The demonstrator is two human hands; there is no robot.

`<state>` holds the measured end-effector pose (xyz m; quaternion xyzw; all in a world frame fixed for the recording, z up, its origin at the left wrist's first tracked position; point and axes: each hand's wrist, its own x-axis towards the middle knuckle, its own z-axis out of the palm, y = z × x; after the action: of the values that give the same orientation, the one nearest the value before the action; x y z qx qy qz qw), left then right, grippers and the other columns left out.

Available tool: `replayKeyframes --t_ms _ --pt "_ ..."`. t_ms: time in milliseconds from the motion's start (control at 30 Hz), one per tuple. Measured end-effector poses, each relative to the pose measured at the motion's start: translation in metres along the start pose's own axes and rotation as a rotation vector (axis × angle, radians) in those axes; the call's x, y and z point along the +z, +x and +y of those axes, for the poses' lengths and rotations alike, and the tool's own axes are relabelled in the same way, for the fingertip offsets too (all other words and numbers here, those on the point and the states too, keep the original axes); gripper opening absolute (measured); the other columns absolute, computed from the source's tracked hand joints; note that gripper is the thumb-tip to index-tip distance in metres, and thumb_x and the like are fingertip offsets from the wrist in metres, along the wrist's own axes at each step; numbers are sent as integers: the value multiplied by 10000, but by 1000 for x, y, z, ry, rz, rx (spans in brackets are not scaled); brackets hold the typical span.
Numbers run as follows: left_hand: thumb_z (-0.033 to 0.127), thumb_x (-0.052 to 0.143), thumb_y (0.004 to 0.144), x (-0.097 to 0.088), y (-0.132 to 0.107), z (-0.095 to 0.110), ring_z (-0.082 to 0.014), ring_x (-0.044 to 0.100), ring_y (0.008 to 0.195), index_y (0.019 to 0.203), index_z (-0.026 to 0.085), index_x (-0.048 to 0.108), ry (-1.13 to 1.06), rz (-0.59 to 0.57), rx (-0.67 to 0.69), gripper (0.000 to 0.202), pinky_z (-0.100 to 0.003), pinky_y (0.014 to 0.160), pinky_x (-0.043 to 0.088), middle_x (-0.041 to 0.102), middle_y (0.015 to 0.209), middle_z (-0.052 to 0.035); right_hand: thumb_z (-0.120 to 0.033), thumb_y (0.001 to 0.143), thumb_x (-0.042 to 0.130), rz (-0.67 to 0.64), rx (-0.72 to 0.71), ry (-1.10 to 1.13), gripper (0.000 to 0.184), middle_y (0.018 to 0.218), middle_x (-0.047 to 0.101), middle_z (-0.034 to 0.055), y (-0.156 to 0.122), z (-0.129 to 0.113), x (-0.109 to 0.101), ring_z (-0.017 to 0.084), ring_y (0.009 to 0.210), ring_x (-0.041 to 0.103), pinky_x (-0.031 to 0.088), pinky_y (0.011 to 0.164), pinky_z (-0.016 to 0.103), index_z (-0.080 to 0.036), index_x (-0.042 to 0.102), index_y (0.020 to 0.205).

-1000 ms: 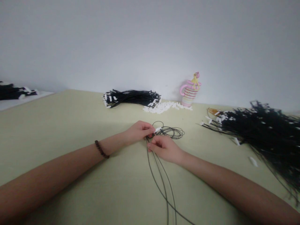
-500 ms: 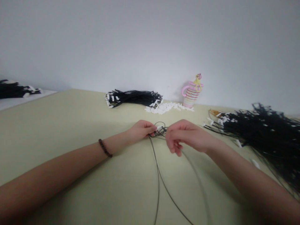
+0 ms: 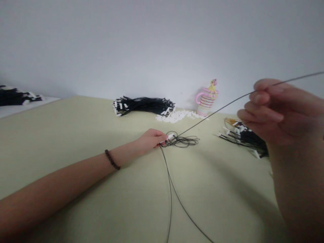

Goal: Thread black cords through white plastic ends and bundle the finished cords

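Note:
My left hand (image 3: 151, 139) rests on the table, fingers pinched on a small white clip (image 3: 171, 136) where several thin black cords (image 3: 183, 141) are gathered in loops. Two cord ends trail from there toward me across the table. My right hand (image 3: 274, 109) is raised close to the camera at the right, fingers closed on one black cord (image 3: 215, 111) that runs taut from the clip up through my fingers and off the right edge.
A tied bundle of black cords with white clips (image 3: 144, 105) lies at the back by the wall, beside a heap of loose white clips (image 3: 178, 115) and a pink striped cup (image 3: 206, 100). A large pile of black cords (image 3: 244, 136) lies right. The table (image 3: 76, 135) is pale green.
My right hand rose from beside the clip up and to the right, drawing one cord out taut. My left hand stayed pinched at the clip.

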<state>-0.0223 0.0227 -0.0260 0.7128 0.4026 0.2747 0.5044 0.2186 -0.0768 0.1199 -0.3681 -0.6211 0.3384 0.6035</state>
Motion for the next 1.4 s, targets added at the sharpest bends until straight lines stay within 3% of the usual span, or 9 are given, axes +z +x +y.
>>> replayKeyframes --t_ms 67,233,333,433,533,667,833,1400 --pt "422 512 716 0 -1 2 -77 396 497 683 103 599 1 -1 3 332 -209 477 283 522 589 -4 -85 870 222 67 -56 -25 393 613 571 -54 2 -1 -2 -47 352 271 137 411 261 -163 599 791" --pt "449 519 704 -1 1 -1 -100 447 551 758 110 622 -8 8 -20 358 -208 489 315 554 637 -24 -201 853 404 84 -143 -122 210 783 585 3 12 17 -2 -13 431 369 232 425 233 -203 611 882" --pt "458 514 709 -1 3 -5 -98 447 549 751 114 625 13 14 3 364 -205 485 314 551 631 -21 -267 795 516 154 -251 -382 168 784 596 29 14 38 4 30 476 439 291 428 210 -177 629 879" --pt "451 520 706 0 3 -5 -91 443 542 744 115 628 -11 22 1 354 -202 485 317 549 623 -16 -305 765 543 74 -339 -718 194 710 604 33 11 64 20 79 522 482 346 473 217 -166 643 854" --pt "434 533 699 1 2 -3 -87 445 547 747 115 627 -41 41 -12 336 -196 486 321 549 623 -13 -246 771 521 -102 -350 -877 150 678 598 31 -1 93 46 106 598 509 368 557 224 -159 643 777" --pt "369 539 701 1 2 -1 -80 444 559 738 112 621 -62 46 -10 272 -184 482 318 540 629 -10 -187 762 494 -281 -220 -821 121 619 565 -1 -25 129 76 76 534 466 329 533 192 -155 598 711" --pt "358 536 704 1 2 -2 -77 436 544 734 106 620 -62 51 3 267 -186 473 307 532 614 -10 -159 732 468 -297 -100 -754 117 531 493 -29 -43 154 84 68 468 411 287 491 186 -149 504 622" --pt "373 545 702 2 2 -2 -72 427 538 758 105 624 -66 78 -1 285 -191 476 295 532 624 -5 -190 756 442 -204 -74 -715 150 534 472 -20 -44 159 84 75 471 406 290 488 190 -156 452 610"
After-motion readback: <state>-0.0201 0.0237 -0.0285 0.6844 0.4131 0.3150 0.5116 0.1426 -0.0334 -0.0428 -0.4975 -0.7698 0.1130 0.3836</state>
